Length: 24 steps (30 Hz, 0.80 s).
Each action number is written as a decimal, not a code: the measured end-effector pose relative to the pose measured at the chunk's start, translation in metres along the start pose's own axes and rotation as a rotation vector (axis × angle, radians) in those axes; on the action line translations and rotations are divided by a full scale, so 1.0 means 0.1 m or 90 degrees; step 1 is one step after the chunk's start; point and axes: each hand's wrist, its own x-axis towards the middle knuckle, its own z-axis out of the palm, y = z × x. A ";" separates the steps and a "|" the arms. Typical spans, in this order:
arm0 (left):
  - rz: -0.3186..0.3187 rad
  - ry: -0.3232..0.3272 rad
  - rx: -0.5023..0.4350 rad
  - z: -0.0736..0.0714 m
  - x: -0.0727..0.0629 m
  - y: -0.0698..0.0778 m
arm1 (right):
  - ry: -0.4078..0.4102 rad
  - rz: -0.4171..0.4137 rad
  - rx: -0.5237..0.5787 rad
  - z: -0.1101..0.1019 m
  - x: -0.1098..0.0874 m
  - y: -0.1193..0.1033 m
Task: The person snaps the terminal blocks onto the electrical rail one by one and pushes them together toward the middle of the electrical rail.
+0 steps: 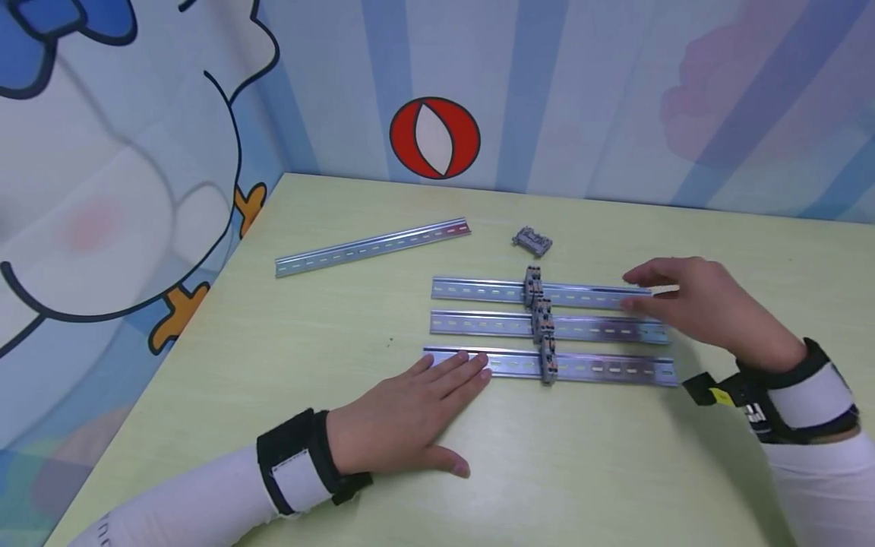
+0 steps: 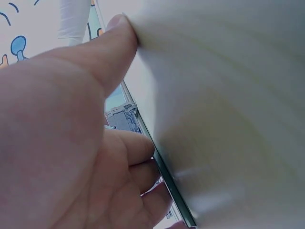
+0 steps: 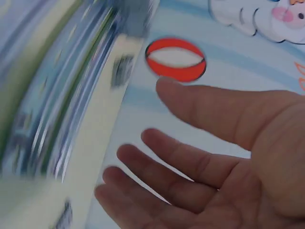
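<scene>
Three slotted metal DIN rails lie side by side: a near rail [image 1: 608, 368], a middle rail [image 1: 478, 324] and a far rail [image 1: 478, 289]. Grey terminal blocks [image 1: 548, 359] sit across them in a line near their middles. My left hand [image 1: 403, 422] rests with straight fingers on the left part of the near rail, thumb spread toward me. In the left wrist view, a terminal block [image 2: 123, 119] shows beyond the fingers. At the far rail's right end hovers my right hand [image 1: 704, 304], thumb and fingers apart; the right wrist view shows nothing between them.
Behind, to the left, another DIN rail [image 1: 369, 248] lies at a slant, with a reddish right end. A loose grey terminal block [image 1: 532, 241] lies behind the far rail. Printed wall panels [image 1: 588, 99] border the table [image 1: 772, 251] at the back and left.
</scene>
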 end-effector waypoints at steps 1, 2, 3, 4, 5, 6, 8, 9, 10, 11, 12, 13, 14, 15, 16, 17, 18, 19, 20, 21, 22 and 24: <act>0.000 0.000 0.001 0.00 0.00 0.00 | 0.011 0.013 -0.021 -0.03 0.01 0.06; -0.001 -0.001 0.001 0.00 0.00 0.00 | 0.019 0.027 -0.038 -0.06 0.02 0.12; -0.003 -0.001 0.000 0.01 0.00 0.00 | 0.025 0.038 -0.058 -0.08 0.03 0.18; -0.004 -0.002 0.000 0.01 0.00 0.00 | 0.026 0.048 -0.076 -0.09 0.05 0.24; -0.005 -0.002 -0.001 0.01 0.00 0.00 | 0.021 0.057 -0.086 -0.10 0.06 0.29; -0.006 -0.002 -0.001 0.01 0.00 -0.01 | 0.009 0.065 -0.092 -0.11 0.07 0.34; -0.009 -0.003 -0.005 0.02 -0.01 -0.01 | -0.022 0.078 -0.104 -0.09 0.09 0.42; -0.009 -0.003 -0.008 0.02 -0.01 0.00 | -0.040 0.079 -0.111 -0.08 0.10 0.46; -0.009 -0.004 -0.009 0.02 -0.01 0.00 | -0.059 0.085 -0.119 -0.07 0.11 0.48; -0.010 -0.003 -0.011 0.02 -0.01 0.00 | -0.073 0.085 -0.129 -0.06 0.11 0.51; -0.010 -0.003 -0.012 0.02 -0.02 0.00 | -0.080 0.082 -0.144 -0.05 0.11 0.52; -0.010 -0.002 -0.013 0.02 -0.02 0.01 | -0.080 0.076 -0.158 -0.05 0.10 0.54; -0.009 -0.001 -0.013 0.02 -0.02 0.01 | -0.075 0.076 -0.166 -0.05 0.10 0.56; -0.008 0.001 -0.011 0.02 -0.01 0.01 | -0.064 0.072 -0.176 -0.06 0.09 0.57; -0.006 0.003 -0.007 0.02 -0.01 0.01 | -0.050 0.070 -0.181 -0.07 0.08 0.58; -0.006 0.004 -0.003 0.02 -0.01 0.01 | -0.037 0.067 -0.183 -0.08 0.07 0.59; -0.005 0.005 0.000 0.02 0.00 0.01 | -0.025 0.072 -0.179 -0.10 0.05 0.60; -0.004 0.004 0.002 0.02 0.00 0.01 | -0.019 0.081 -0.171 -0.11 0.04 0.61; -0.004 0.004 0.003 0.02 0.00 0.01 | -0.015 0.092 -0.161 -0.12 0.04 0.62; -0.004 0.003 0.004 0.02 0.01 0.01 | -0.013 0.098 -0.155 -0.13 0.03 0.63; -0.005 0.002 0.003 0.02 0.01 0.01 | -0.013 0.108 -0.148 -0.13 0.03 0.64; -0.006 -0.001 0.001 0.01 0.01 0.01 | -0.010 0.124 -0.139 -0.12 0.03 0.65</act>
